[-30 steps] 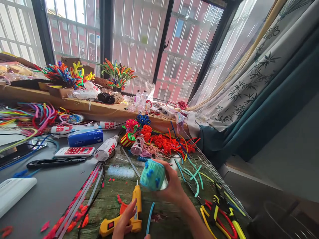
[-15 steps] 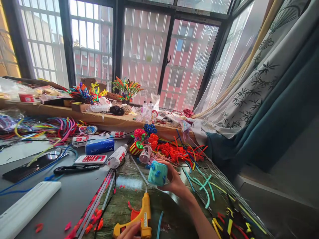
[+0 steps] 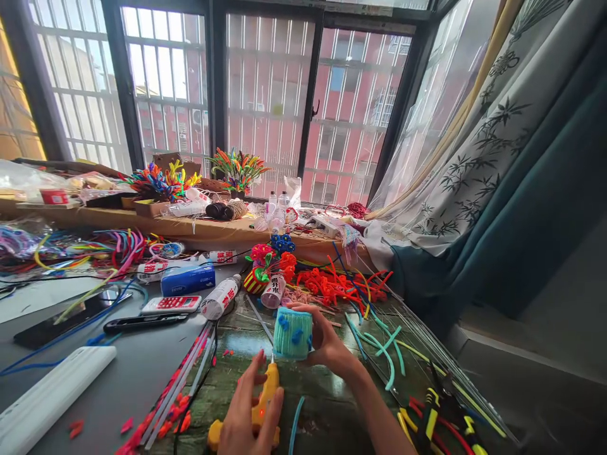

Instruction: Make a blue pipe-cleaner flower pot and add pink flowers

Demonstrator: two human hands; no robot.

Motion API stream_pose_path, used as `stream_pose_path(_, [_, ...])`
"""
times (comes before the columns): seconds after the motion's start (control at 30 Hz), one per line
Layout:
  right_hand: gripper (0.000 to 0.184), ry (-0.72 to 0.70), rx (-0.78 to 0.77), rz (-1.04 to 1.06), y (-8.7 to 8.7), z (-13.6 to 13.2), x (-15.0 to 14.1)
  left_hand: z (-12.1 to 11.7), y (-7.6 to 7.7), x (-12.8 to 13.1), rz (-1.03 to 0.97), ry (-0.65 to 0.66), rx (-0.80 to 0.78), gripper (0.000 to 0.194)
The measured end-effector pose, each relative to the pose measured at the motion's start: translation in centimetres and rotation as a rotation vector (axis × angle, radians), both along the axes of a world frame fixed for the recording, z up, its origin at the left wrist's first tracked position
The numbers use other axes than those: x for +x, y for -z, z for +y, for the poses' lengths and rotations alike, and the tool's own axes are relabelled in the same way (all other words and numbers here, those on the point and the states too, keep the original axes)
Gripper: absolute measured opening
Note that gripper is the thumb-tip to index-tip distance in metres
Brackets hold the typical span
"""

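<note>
Nearest me at the bottom is the left hand (image 3: 239, 423), thumb and fingers parted around the glue gun (image 3: 270, 382); the palm hides much of the gun, so I cannot tell whether the hand grips it or only sits over it; a small red light shows on the body. A blue stem (image 3: 296, 423) lies just right of the gun; farther right I see the pliers (image 3: 430, 414).

Beyond the gun, the right hand (image 3: 334, 351) is closed round the pot (image 3: 291, 335), thumb low and fingers behind; it holds the pot up in the middle, its side towards me; the nozzle points up near the pot's lower left corner, and I cannot tell whether they touch.

As far as I can judge, the facing side is well along: teal ribbing covers it, and a few blue knobs (image 3: 297, 335) sit on it; the far side and underside are hidden, so I cannot say what is left there.

Right of the pot lie loose teal stems (image 3: 389, 360); past it, a bottle (image 3: 222, 298), red stems (image 3: 327, 284) and some flowers (image 3: 284, 243); then the cluttered sill (image 3: 227, 237), and the barred window (image 3: 270, 101) behind.
</note>
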State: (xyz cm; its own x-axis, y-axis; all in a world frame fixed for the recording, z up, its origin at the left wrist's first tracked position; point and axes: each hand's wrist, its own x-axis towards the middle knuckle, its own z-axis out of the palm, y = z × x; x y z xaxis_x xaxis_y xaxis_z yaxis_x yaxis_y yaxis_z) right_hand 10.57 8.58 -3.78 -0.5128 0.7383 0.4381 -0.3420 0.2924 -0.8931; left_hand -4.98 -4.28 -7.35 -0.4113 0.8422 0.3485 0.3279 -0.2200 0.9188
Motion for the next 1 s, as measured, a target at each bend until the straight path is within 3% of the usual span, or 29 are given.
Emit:
stream_pose_path(0.1, [0.085,-0.077,-0.015,0.032,-0.2,-0.4,-0.4,2.4,-1.4,1.0,-0.122,0.134,-0.048,0.067])
stream_pose_path(0.23, [0.119,-0.252,-0.085,0.160,-0.2,-0.4,-0.4,4.0,-1.4,1.3,-0.311,0.251,-0.017,0.077])
stream_pose_path(0.3, [0.126,-0.291,-0.137,0.216,-0.5,-0.4,0.0,4.0,-1.4,1.1,-0.390,0.269,-0.001,0.077])
stream_pose_path(0.5, [0.082,-0.276,-0.331,0.158,-2.0,-1.1,1.5,3.5,-2.3,1.5,-0.435,0.267,-0.036,0.077])
stream_pose_path(0.73, [0.067,-0.239,-0.414,0.177,-1.9,-0.7,1.2,3.4,-2.2,1.8,-0.340,0.267,-0.079,0.078])
stream_pose_path(1.0, [0.068,-0.085,-0.490,0.364,-0.1,1.1,1.4,4.0,-0.1,-0.6,-0.050,0.244,-0.138,0.062])
